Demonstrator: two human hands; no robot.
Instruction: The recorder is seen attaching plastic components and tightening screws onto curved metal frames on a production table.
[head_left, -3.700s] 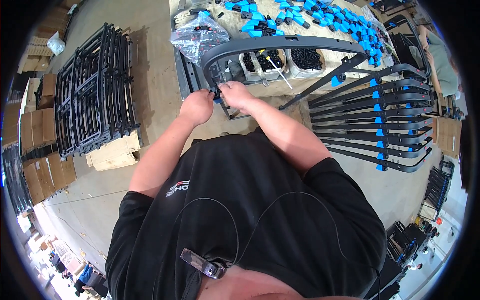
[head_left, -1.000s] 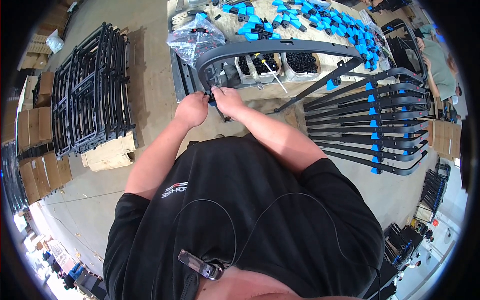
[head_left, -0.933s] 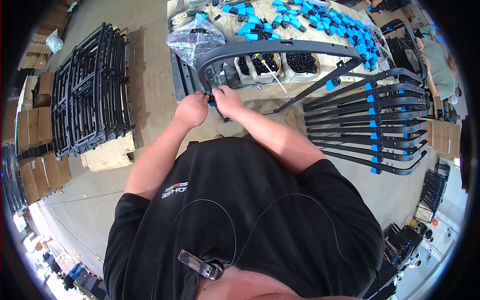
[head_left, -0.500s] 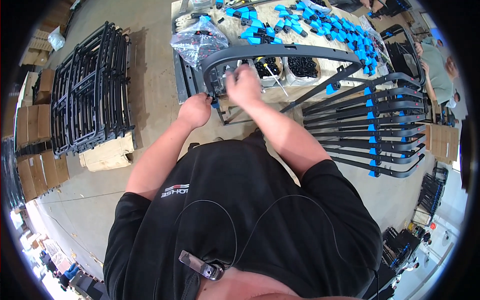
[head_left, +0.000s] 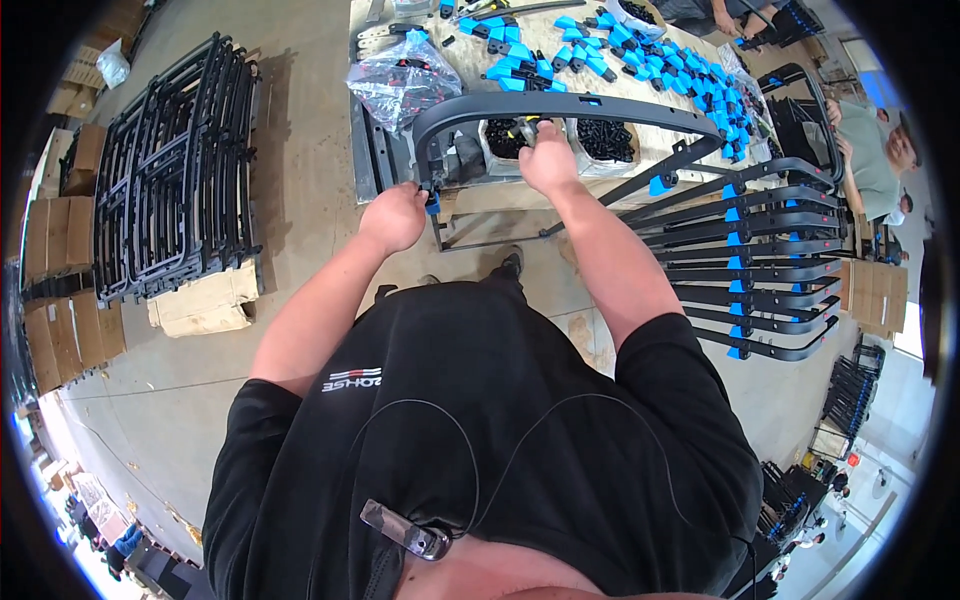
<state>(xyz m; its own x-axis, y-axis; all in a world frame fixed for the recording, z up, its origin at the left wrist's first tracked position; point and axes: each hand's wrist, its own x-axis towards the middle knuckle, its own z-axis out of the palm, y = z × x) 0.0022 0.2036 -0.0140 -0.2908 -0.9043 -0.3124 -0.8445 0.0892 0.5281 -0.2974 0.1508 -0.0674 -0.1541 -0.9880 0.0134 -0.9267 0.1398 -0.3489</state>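
A black curved metal frame [head_left: 560,103] stands across the near side of the worktable. My left hand [head_left: 393,217] is closed at the frame's left lower end, pinching a small blue and black plastic clip [head_left: 432,203] there. My right hand [head_left: 549,162] reaches beneath the frame's top bar, its fingers closed around a screwdriver [head_left: 524,128] with a yellow and black handle. Most of the screwdriver's shaft is hidden by the hand. Under the hand are a box of small black parts [head_left: 503,140] and a second box of black parts [head_left: 605,140].
Many blue and black plastic pieces [head_left: 690,80] cover the wooden worktable, beside a clear plastic bag [head_left: 405,80]. Black frames with blue clips [head_left: 760,270] hang at right. A stack of black frames [head_left: 175,175] stands left. A co-worker [head_left: 870,150] is at the far right.
My right hand has moved from the frame's left side rightward to the boxes and closed on the screwdriver lying there. My left hand stays at the frame's end.
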